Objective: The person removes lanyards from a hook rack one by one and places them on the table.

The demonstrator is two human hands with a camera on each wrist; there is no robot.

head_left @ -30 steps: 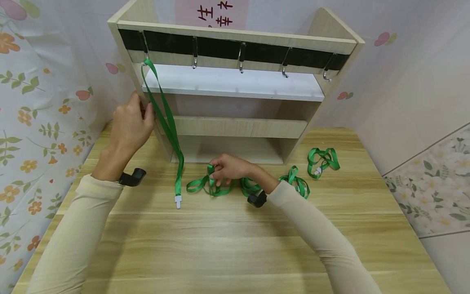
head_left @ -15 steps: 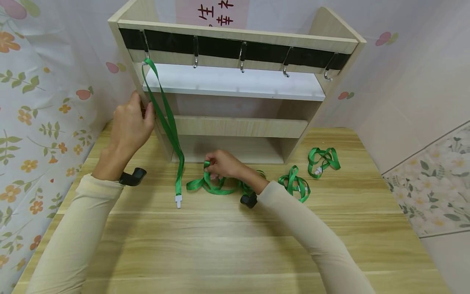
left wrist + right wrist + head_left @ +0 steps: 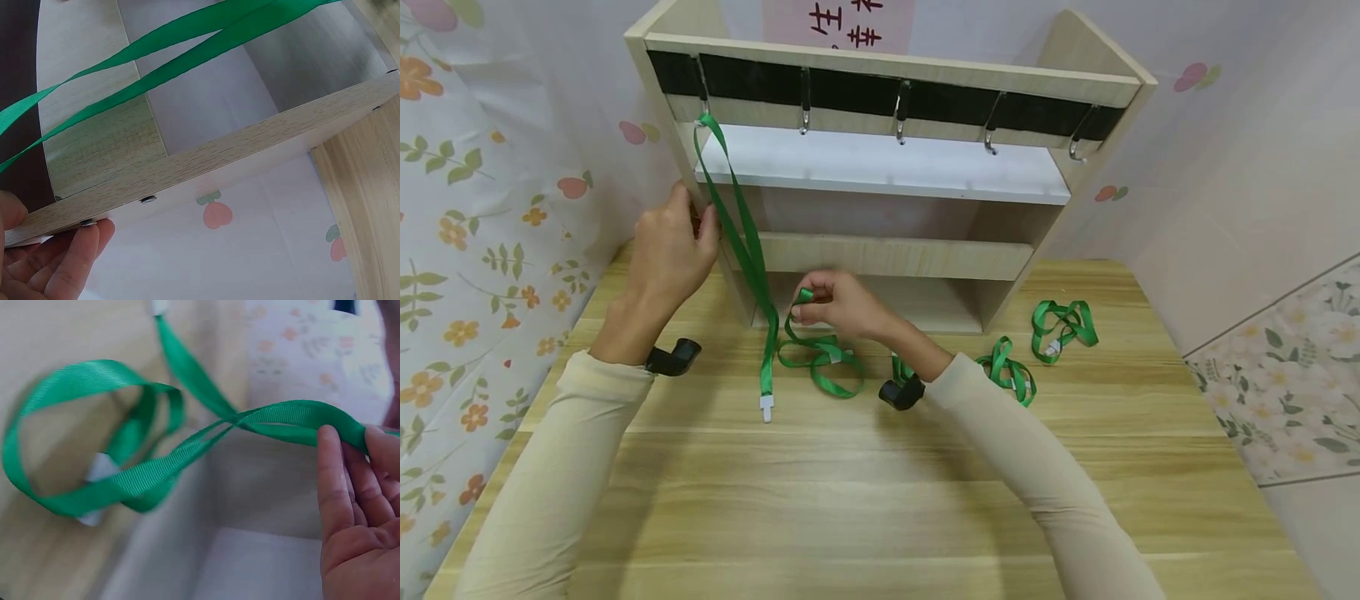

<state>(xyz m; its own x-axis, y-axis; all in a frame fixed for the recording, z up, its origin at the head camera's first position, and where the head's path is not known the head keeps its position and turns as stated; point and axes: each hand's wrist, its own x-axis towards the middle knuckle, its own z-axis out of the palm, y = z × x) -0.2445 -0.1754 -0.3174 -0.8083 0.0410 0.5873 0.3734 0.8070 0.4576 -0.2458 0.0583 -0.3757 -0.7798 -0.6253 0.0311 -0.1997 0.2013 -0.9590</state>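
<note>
My left hand (image 3: 668, 250) grips the left side panel (image 3: 206, 156) of a small wooden shelf (image 3: 891, 254), with the thumb on one face and the fingers on the other in the left wrist view. My right hand (image 3: 844, 307) pinches a strap of a green lanyard (image 3: 131, 482) between thumb and fingers, low before the shelf. The rest of that lanyard trails down in loops, its white clip (image 3: 837, 356) among them. A second green lanyard (image 3: 751, 267) hangs from the leftmost hook (image 3: 703, 96), its white clip end near the table. Both hands wear black wrist cameras.
Several more metal hooks (image 3: 900, 125) line the shelf's black strip. On the wooden table (image 3: 820, 500), coiled green lanyards (image 3: 1063, 325) lie to the right, one partly behind my right wrist. Flowered cloth (image 3: 490, 250) stands at the left.
My right hand has risen and moved left toward the shelf, lifting the pinched lanyard strap and stretching its loops. The left hand keeps its hold on the side panel.
</note>
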